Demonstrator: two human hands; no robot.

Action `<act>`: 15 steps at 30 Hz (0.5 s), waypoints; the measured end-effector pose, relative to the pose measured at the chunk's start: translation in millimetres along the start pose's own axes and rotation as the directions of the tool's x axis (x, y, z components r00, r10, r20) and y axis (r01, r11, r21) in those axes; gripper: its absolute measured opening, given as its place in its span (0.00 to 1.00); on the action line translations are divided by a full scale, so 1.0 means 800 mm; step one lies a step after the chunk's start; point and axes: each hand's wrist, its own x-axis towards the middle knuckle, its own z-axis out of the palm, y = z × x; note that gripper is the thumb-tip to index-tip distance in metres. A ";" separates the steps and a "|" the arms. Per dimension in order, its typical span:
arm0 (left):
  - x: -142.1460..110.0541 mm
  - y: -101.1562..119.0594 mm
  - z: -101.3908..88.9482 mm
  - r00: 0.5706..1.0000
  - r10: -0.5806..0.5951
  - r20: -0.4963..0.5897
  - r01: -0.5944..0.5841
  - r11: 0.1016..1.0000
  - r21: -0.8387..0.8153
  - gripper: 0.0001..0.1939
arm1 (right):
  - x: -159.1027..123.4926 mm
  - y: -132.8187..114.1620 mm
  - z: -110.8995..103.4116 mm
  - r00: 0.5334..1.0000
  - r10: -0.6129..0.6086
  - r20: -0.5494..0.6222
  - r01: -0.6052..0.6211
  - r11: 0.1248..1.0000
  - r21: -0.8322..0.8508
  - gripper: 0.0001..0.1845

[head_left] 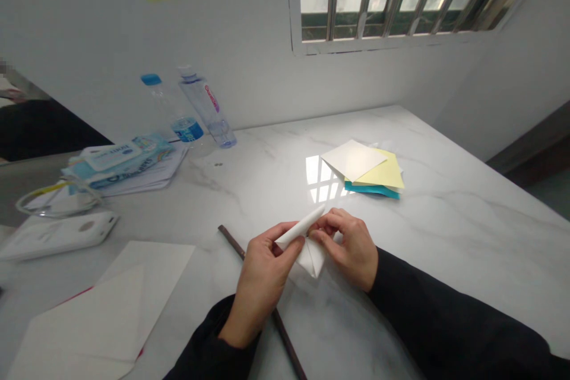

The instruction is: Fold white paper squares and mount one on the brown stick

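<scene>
Between my two hands is a small piece of folded white paper (310, 257), lifted a little above the marble-patterned table. My left hand (267, 264) grips its left side, thumb in front and fingers behind. The fingers of my right hand (350, 243) pinch the paper's right side near the middle fold. A flap of the paper stands up at a slant, and creases run down to a point at the bottom. Under my left wrist passes a long, thin dark brown stick (287, 341), lying on the table.
Sheets of white, yellow and teal paper (378, 172) are stacked at the back right. Larger white sheets (93, 314) lie at the front left. Farther back stand two plastic bottles (207, 110), beside a blue tissue pack (120, 157), a cable (57, 190) and a white device (57, 234).
</scene>
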 end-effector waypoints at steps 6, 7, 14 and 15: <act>0.000 0.001 0.001 1.000 -0.014 -0.009 0.013 0.999 -0.032 0.19 | -0.001 0.000 0.000 1.000 0.002 -0.003 -0.002 1.000 -0.001 0.07; 0.000 0.001 0.001 1.000 -0.017 -0.010 0.017 0.999 -0.034 0.19 | -0.001 0.000 0.000 1.000 0.004 -0.004 -0.004 1.000 0.001 0.07; -0.002 0.007 0.001 0.999 -0.044 -0.009 0.043 0.997 -0.066 0.20 | 0.000 0.000 -0.001 1.000 0.007 -0.001 -0.007 0.999 0.035 0.07; -0.003 0.009 0.000 0.999 -0.054 0.008 0.055 0.994 -0.095 0.21 | 0.000 -0.001 -0.003 1.000 0.008 0.002 -0.008 0.999 0.051 0.06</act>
